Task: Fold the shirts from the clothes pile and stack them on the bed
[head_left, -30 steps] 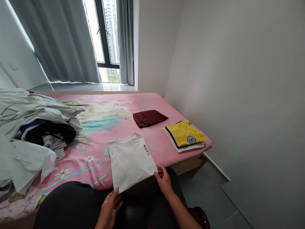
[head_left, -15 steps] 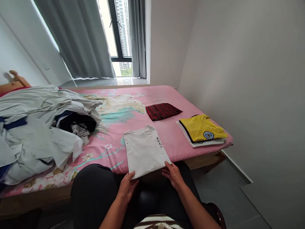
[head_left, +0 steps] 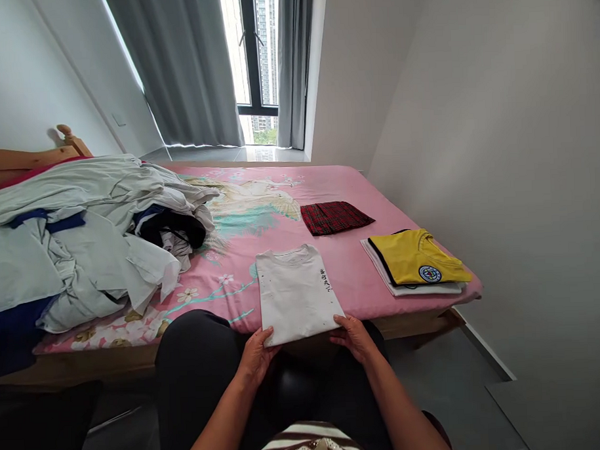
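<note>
A white T-shirt (head_left: 296,294), folded into a neat rectangle with black lettering on its right side, lies at the bed's front edge with its collar pointing away from me. My left hand (head_left: 256,352) grips the near left corner, thumb on top and fingers underneath. At the near right corner, my right hand (head_left: 354,338) pinches the fabric the same way. The shirt's near edge reaches past the mattress, above my lap.
A large heap of white and dark clothes (head_left: 103,238) covers the bed's left side. Beyond the shirt lies a folded red plaid garment (head_left: 335,217). To the right, a yellow shirt with a round badge (head_left: 414,257) tops a folded stack on the pink bedsheet (head_left: 261,234).
The view has turned slightly left, so everything appears shifted to the right. Both hands keep their hold on the T-shirt's near corners, and the shirt stays folded.
</note>
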### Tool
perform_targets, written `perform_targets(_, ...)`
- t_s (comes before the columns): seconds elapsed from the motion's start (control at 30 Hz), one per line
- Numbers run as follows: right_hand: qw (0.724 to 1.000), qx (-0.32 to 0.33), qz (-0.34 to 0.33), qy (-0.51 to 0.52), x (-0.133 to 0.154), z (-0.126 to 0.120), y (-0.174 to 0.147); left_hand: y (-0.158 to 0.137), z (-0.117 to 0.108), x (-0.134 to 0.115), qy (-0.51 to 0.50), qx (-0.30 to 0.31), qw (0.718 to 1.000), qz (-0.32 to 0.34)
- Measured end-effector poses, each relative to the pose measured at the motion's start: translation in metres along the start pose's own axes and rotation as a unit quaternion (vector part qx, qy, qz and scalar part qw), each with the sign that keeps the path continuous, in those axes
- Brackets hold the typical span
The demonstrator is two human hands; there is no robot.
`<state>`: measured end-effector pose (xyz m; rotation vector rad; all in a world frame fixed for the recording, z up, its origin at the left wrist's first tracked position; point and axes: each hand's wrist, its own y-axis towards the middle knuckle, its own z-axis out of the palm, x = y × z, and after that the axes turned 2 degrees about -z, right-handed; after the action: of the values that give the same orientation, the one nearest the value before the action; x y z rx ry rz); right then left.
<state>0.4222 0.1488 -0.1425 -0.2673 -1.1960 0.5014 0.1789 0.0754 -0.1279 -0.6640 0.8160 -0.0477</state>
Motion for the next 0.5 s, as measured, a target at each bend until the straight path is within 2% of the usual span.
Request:
perform_targets(0.17,0.999,0.021,0.021,-0.030,0.018,0.000,0.002,-0.004,0.003,-0.010,0.042,-0.006,0.999,-0.009)
perform_targets(0.3,0.996,0.073,0.049,-0.010,0.015,0.011,-0.009,-0.010,-0.001,-0.026,0.036,-0.028,0.999,0.002)
perform_targets(0.4,0.989,0.126,0.077,-0.002,-0.002,0.022,-0.028,-0.019,-0.003,-0.037,-0.031,-0.044,0.998,0.015)
perform_targets(0.5,0.984,0.148,0.087,0.056,-0.021,0.037,-0.049,-0.033,-0.001,-0.036,-0.153,-0.024,0.986,0.070)
